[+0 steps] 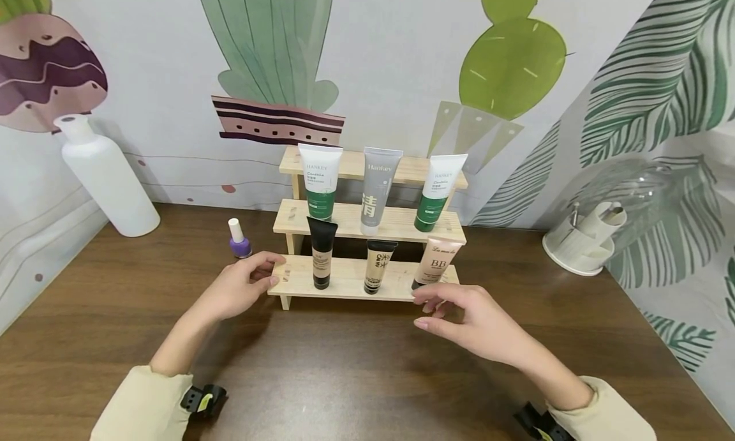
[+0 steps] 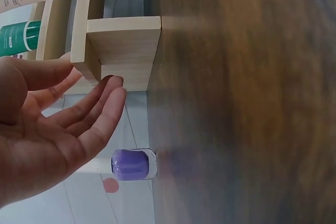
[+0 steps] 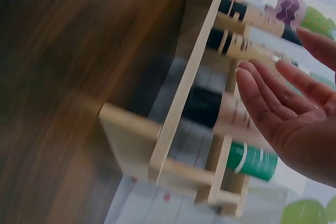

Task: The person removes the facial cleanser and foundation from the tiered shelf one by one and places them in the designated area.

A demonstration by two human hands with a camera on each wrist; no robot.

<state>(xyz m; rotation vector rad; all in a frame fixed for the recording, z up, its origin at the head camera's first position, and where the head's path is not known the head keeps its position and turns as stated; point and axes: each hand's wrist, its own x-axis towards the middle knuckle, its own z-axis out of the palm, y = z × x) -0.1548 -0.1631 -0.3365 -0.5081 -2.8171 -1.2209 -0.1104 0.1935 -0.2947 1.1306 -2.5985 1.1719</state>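
A three-tier wooden display stand (image 1: 350, 281) holds several cosmetic tubes. My left hand (image 1: 244, 286) grips the left end of its lowest shelf between thumb and index finger; in the left wrist view the other fingers (image 2: 100, 108) extend below the board. Before the shelf's right end hovers my right hand (image 1: 467, 316), fingers loosely bent and nothing in them. Closest to it is a pink BB cream tube (image 1: 438, 262). Also on the lowest shelf stand a black-capped foundation tube (image 1: 321, 256) and a small beige tube (image 1: 379, 269). Their black ends point down.
The middle shelf carries two white-and-green tubes (image 1: 320, 179) (image 1: 439, 192) and a grey tube (image 1: 379, 189). Purple nail polish (image 1: 239, 242) and a white pump bottle (image 1: 109, 179) stand left. A round organizer (image 1: 586, 243) with a clear cover sits right. A patterned wall is behind.
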